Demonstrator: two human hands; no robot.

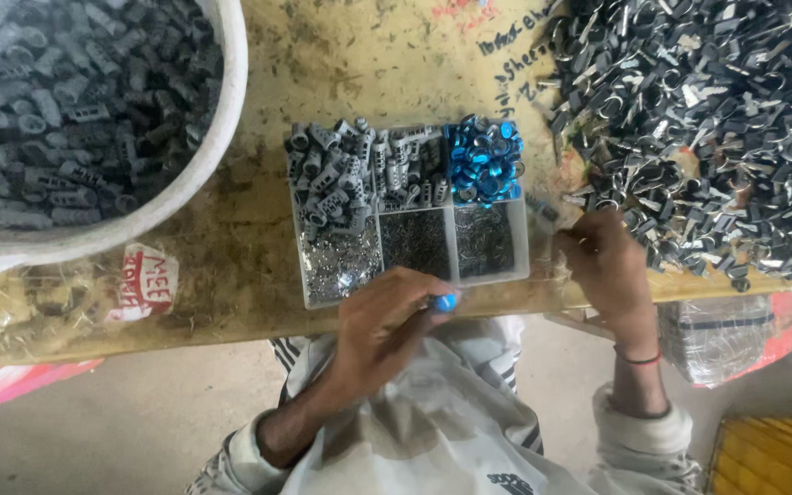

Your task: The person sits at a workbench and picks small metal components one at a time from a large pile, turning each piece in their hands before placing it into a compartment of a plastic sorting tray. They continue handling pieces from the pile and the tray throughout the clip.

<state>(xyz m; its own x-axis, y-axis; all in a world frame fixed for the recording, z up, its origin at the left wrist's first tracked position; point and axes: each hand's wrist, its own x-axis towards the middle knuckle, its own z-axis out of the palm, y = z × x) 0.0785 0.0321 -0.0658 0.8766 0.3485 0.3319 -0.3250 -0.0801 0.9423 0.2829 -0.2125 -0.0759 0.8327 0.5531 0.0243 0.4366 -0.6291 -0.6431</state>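
Worker's kit: light grey-white track top, bare hands.
Sleeves pushed up both arms, bunched below the elbows at about 7 and 4 o'clock in view. Dark stripes run down the top at chest centre, near 6 o'clock, and a small dark printed mark sits low on the front. Fabric looks creased and a bit grubby. Left hand (394, 316) has nothing on wrist or fingers. Right hand (605, 266) has a thin red band round the wrist.
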